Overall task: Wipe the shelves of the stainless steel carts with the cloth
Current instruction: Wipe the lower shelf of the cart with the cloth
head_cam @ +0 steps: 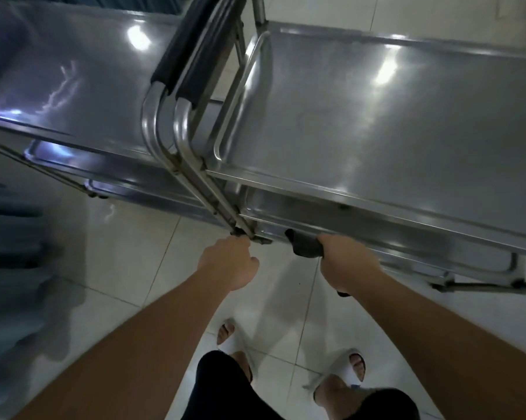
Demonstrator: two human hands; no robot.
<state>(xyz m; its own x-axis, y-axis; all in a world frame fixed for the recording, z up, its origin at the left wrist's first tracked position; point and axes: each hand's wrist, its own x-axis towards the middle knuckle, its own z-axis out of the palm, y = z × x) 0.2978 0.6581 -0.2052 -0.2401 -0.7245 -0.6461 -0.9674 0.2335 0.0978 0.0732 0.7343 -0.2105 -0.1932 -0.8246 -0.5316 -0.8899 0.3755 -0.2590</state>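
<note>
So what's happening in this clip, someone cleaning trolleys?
Yes. A person stands over two stainless steel carts parked handle to handle on a tiled floor. The right hand grips a dark cloth at the front edge of a lower shelf of the right cart. The left hand is curled around the bottom of the handle tubes, apparently steadying the carts. Both top shelves are bare and shiny.

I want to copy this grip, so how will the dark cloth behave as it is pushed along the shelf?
The dark cloth looks floppy: it bulges in a bunch out of the right hand, so it will probably fold, not slide flat. It seems light, held by one hand. On the glossy lower shelf it likely glides easily.
</note>
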